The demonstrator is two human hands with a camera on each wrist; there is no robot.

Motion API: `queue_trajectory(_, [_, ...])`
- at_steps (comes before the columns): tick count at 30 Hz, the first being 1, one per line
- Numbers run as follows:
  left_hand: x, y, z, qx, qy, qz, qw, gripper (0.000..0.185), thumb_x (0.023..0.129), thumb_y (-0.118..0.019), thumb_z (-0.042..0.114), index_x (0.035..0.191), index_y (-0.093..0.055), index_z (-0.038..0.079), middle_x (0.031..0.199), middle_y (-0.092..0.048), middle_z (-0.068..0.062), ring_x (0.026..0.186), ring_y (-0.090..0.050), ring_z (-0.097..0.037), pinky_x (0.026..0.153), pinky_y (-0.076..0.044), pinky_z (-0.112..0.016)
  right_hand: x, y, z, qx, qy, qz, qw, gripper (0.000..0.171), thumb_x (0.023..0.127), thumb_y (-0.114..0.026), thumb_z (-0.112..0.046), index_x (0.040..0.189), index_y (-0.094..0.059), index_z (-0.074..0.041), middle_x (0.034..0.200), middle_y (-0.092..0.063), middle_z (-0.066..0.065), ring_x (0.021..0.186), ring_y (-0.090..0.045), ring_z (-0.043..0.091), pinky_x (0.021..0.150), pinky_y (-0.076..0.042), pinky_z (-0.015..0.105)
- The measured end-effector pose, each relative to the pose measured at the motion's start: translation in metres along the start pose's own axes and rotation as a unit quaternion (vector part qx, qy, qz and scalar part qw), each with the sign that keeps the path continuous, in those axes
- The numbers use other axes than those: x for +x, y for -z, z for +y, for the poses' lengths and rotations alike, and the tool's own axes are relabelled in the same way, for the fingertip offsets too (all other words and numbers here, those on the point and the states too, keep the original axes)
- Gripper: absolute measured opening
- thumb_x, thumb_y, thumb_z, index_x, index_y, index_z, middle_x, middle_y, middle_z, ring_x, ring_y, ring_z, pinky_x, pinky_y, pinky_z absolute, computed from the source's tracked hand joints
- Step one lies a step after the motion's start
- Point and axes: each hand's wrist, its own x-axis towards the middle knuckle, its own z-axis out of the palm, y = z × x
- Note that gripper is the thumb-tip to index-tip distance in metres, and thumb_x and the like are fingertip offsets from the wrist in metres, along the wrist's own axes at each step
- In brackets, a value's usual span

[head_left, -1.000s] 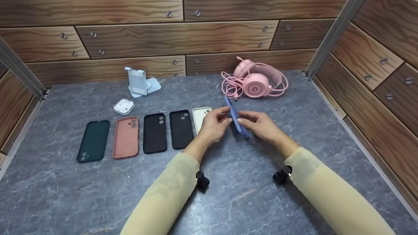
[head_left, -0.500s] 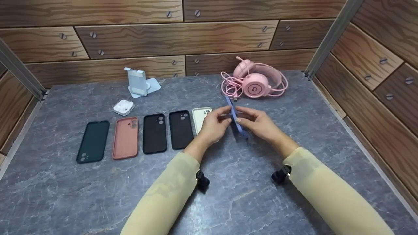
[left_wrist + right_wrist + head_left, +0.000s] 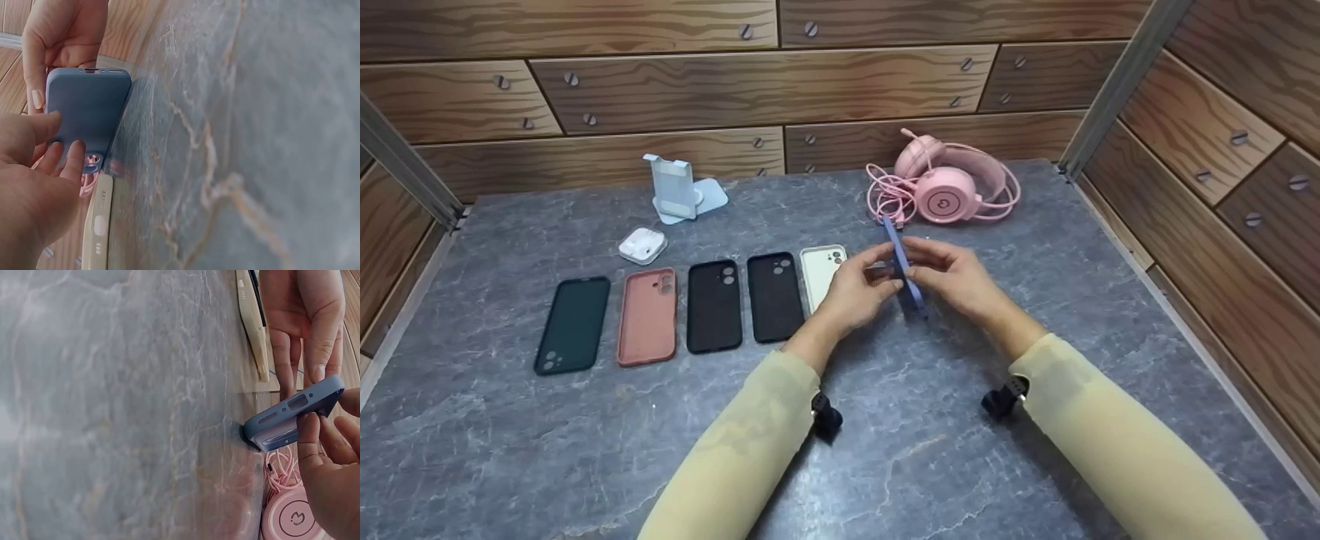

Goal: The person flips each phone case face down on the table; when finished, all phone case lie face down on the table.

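Note:
A blue phone case (image 3: 910, 271) is held on its long edge, nearly edge-on in the head view. My left hand (image 3: 849, 294) holds it from the left. In the left wrist view, the left thumb and fingertips lie against the back of the case (image 3: 87, 109), near its camera cutout. My right hand (image 3: 964, 285) holds it from the right, and in the right wrist view its thumb (image 3: 307, 436) presses the lower inner side. The case's short end (image 3: 295, 404) with port openings shows there. Beside the left hand lies a cream phone case (image 3: 819, 271), partly hidden.
Leftward runs a row of two black cases (image 3: 776, 297) (image 3: 715, 306), a pink case (image 3: 648, 316) and a dark green case (image 3: 573, 325). Behind stand boxed earphones (image 3: 643, 245), a phone stand (image 3: 675, 189) and pink headphones (image 3: 949, 195) with a coiled cable. Wood-patterned walls enclose the table.
The blue case has turned slightly more edge-on to the head camera and shifted a little to the right. The left thumb has moved slightly to the right; both hands stay on the case.

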Motion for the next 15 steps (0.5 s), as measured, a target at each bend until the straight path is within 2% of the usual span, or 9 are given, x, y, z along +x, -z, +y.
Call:
queue_trajectory(7, [-0.0004, 0.0006, -0.001, 0.006, 0.004, -0.016, 0.9998, 0.067, 0.092, -0.078, -0.005, 0.155, -0.054, 0.005, 0.143, -0.062, -0.018, 0.131, -0.063, -0.039, 0.108, -0.051, -0.037, 0.001, -0.0016, -0.0021, 0.0, -0.009, 0.003, 1.0, 0.052, 0.096, -0.067, 0.011, 0.147, -0.054, 0.013, 0.138, -0.062, 0.034, 0.127, -0.064, 0.041, 0.097, -0.056, 0.027])
queue_trajectory(11, [-0.0015, 0.0005, 0.0007, 0.025, 0.012, -0.015, 0.9995, 0.07, 0.092, -0.08, -0.003, 0.156, -0.053, 0.007, 0.145, -0.061, -0.015, 0.131, -0.063, -0.036, 0.107, -0.052, -0.035, 0.002, -0.0025, -0.0021, -0.009, -0.013, 0.008, 1.0, 0.052, 0.095, -0.068, 0.012, 0.146, -0.054, 0.014, 0.138, -0.062, 0.034, 0.126, -0.062, 0.046, 0.097, -0.055, 0.025])
queue_trajectory(15, [-0.0016, -0.0004, 0.0007, 0.03, 0.014, -0.017, 0.9993, 0.071, 0.092, -0.08, -0.002, 0.157, -0.051, 0.008, 0.146, -0.061, -0.018, 0.131, -0.063, -0.036, 0.107, -0.052, -0.035, 0.0026, -0.0025, -0.0027, -0.015, -0.015, 0.014, 1.0, 0.052, 0.094, -0.068, 0.012, 0.145, -0.054, 0.015, 0.137, -0.062, 0.035, 0.128, -0.06, 0.048, 0.098, -0.055, 0.024])
